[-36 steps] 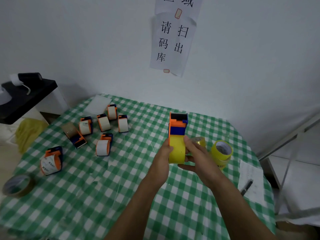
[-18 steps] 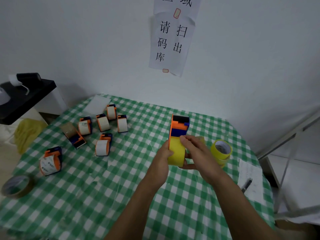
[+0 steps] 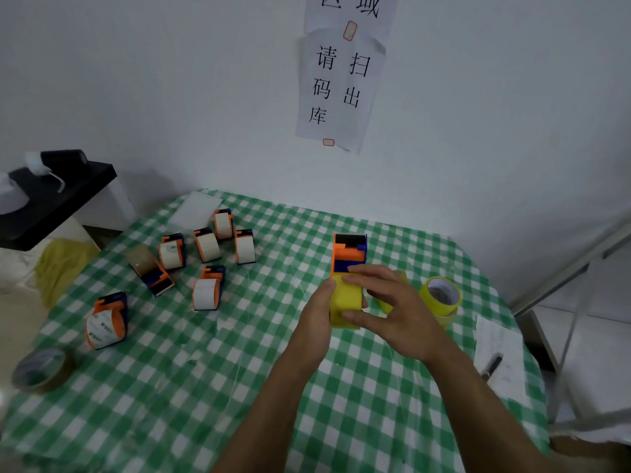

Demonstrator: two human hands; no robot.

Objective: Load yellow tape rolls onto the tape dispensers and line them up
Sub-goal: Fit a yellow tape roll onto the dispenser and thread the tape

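I hold an orange and blue tape dispenser (image 3: 349, 254) upright above the table, with a yellow tape roll (image 3: 346, 297) seated in it. My left hand (image 3: 316, 310) grips the roll and dispenser from the left side. My right hand (image 3: 392, 302) holds them from the right, its fingers laid across the top and bottom of the yellow roll. Just right of my hands two more yellow tape rolls (image 3: 440, 295) sit stacked on the green checked table (image 3: 239, 370). Another yellowish roll shows partly behind my right hand.
Several orange and blue dispensers with white rolls (image 3: 206, 291) lie scattered at the table's left, one apart (image 3: 107, 320). A brown tape roll (image 3: 42, 370) sits at the left edge. A paper sheet with a pen (image 3: 491, 365) lies at the right edge. A black stand (image 3: 51, 199) is left.
My right hand's fingers have slid up along the yellow roll toward the blue part of the dispenser. The dispenser stays upright in both hands, shifted slightly.
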